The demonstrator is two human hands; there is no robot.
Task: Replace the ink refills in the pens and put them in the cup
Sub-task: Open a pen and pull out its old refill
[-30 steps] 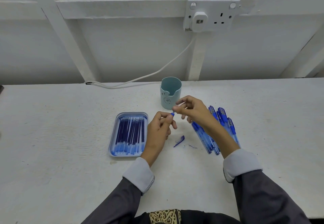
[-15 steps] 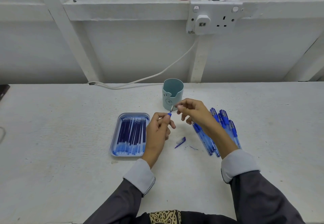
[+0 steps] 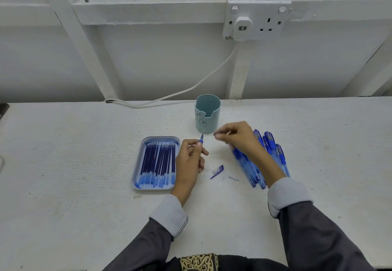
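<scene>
Left hand (image 3: 189, 162) grip curled round pen barrel (image 3: 200, 142), centre frame. Right hand (image 3: 237, 137) blurred; grip state cannot be told. Risk: slack hold drops it onto counter (image 3: 84, 217), smearing ink.

Left hand (image 3: 188, 164) grips pen (image 3: 201, 141) tip-up before cup (image 3: 207, 113); right hand (image 3: 238, 137) blurred over pen pile (image 3: 269, 142); refills (image 3: 159, 160) in tray (image 3: 161, 138).
</scene>
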